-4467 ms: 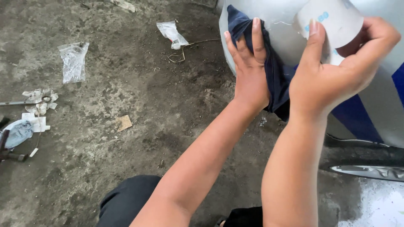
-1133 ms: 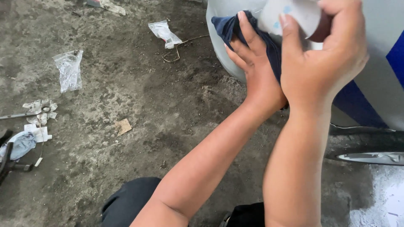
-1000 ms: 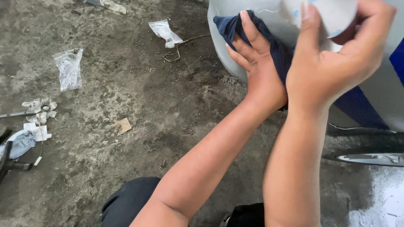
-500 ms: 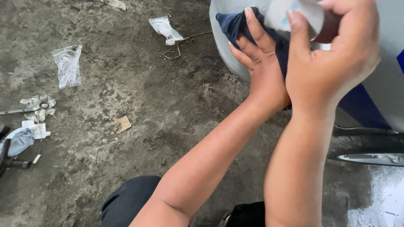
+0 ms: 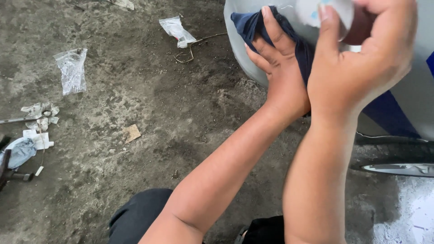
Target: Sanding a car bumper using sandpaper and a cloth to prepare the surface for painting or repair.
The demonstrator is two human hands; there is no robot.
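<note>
My left hand (image 5: 280, 72) presses a dark blue cloth (image 5: 246, 25) flat against a curved silver-grey body panel (image 5: 246, 63) with a blue stripe at the upper right. My right hand (image 5: 361, 58) is closed around a white round container (image 5: 316, 10) held just above the cloth, its top cut off by the frame edge. Both forearms reach up from the bottom of the view.
Rough dirty concrete floor with litter: two clear plastic bags (image 5: 71, 70) (image 5: 176, 30), a bent wire (image 5: 190, 52), a cardboard scrap (image 5: 132, 133), crumpled paper and a tool at far left (image 5: 27, 135). A tyre and wheel rim (image 5: 398, 168) lie at lower right.
My left hand has kept rubbing the cloth on the panel with small shifts up and left. My right hand has moved the white container slightly about above it.
</note>
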